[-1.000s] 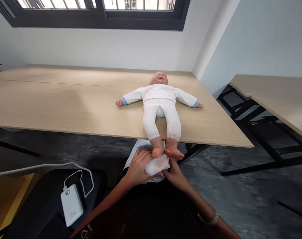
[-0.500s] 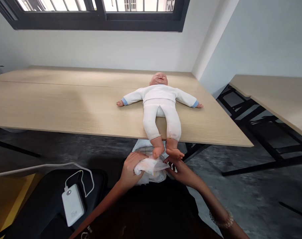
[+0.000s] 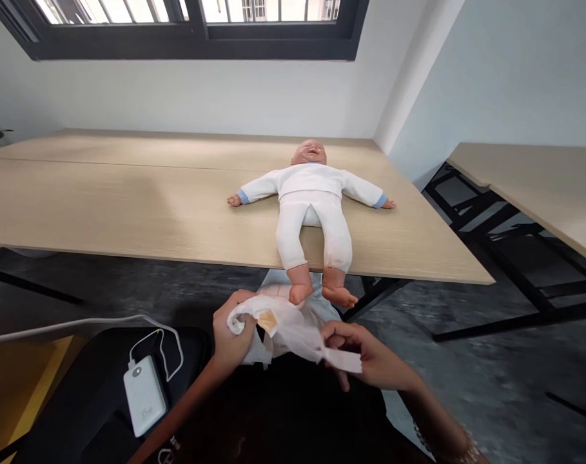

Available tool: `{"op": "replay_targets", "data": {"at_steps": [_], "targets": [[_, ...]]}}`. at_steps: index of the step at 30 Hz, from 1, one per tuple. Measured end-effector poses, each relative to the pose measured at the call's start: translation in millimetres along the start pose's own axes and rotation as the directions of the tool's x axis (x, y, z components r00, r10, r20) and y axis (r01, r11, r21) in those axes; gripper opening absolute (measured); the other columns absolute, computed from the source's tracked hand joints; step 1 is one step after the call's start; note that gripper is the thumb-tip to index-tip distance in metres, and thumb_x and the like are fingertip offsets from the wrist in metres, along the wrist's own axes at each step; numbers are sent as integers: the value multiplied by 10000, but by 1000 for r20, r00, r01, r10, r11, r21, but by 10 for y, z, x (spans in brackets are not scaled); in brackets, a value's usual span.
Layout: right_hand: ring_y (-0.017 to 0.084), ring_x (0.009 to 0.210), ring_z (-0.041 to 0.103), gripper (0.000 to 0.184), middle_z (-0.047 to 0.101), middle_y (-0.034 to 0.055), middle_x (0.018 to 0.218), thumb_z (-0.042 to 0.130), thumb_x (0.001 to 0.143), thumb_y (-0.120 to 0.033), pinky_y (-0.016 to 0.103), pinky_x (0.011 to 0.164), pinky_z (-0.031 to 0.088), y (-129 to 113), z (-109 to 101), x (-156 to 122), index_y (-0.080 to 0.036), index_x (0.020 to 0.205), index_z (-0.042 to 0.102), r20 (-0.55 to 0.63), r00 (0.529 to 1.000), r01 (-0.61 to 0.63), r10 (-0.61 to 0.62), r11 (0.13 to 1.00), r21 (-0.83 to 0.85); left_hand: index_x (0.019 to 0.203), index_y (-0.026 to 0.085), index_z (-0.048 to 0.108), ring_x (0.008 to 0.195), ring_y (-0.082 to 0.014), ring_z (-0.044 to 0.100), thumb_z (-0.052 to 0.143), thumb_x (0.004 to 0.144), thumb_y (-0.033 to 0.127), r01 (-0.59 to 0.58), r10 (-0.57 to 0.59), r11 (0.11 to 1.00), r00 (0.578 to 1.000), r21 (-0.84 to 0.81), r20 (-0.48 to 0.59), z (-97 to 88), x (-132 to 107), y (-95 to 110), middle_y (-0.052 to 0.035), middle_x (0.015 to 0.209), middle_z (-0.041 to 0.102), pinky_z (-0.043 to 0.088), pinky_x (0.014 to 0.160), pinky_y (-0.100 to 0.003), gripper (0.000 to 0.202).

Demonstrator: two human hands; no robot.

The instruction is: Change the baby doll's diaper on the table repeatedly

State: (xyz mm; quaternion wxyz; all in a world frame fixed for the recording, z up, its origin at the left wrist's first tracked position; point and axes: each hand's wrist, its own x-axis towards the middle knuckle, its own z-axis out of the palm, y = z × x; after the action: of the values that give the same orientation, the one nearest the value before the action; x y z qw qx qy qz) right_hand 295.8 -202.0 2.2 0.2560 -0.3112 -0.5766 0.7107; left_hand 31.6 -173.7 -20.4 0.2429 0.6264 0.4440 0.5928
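Between my hands, low in front of my lap, stretches a thin white diaper [image 3: 293, 327], with a tan patch near its left end and a pale tab sticking out at its right. My left hand [image 3: 231, 330] is closed around the curled left end. With bent fingers, my right hand [image 3: 372, 357] pinches the other end by the tab. Just beyond the diaper, the bare feet of a baby doll [image 3: 311, 193] hang over the table edge. The doll lies on its back with arms spread, in a white top with blue cuffs and white trousers.
The doll lies on a light wooden table [image 3: 176, 212]. A white power bank [image 3: 145, 396] with a cable rests on a black seat [image 3: 92, 386] at my left. Another table [image 3: 539, 177] stands to the right, and a dark-framed window [image 3: 273, 40] is in the wall ahead.
The bunched diaper has been drawn out wider. My left hand has moved left, my right hand right and toward me. The tan patch and end tab now show. The doll's left-side foot has shifted slightly left.
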Motion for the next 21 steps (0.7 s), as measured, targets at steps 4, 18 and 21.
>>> {"op": "replay_targets", "data": {"at_steps": [4, 18, 21], "targets": [[101, 471, 563, 353, 566, -36, 532, 456, 1098, -433, 235, 609, 518, -192, -27, -98, -201, 966, 687, -224, 937, 215, -267, 949, -233, 797, 185, 667, 650, -141, 590, 609, 833, 258, 199, -197, 980, 979, -24, 47, -41, 65, 88, -3, 722, 651, 470, 616, -228, 100], [265, 1408, 526, 793, 551, 115, 1483, 630, 957, -135, 491, 1161, 495, 151, 32, 121, -337, 1641, 284, -28, 609, 263, -793, 236, -936, 729, 162, 567, 579, -106, 429, 719, 776, 763, 474, -342, 841, 840, -262, 421, 44, 201, 659, 3, 657, 502, 360, 525, -222, 622], [264, 1346, 591, 774, 600, 87, 1453, 606, 969, -119, 474, 1124, 537, 173, 128, 139, -336, 1643, 294, -36, 557, 290, -830, 235, -928, 729, 156, 569, 589, -103, 433, 731, 778, 750, 480, -306, 825, 822, -297, 479, 119, 239, 723, 6, 662, 491, 364, 544, -223, 617]]}}
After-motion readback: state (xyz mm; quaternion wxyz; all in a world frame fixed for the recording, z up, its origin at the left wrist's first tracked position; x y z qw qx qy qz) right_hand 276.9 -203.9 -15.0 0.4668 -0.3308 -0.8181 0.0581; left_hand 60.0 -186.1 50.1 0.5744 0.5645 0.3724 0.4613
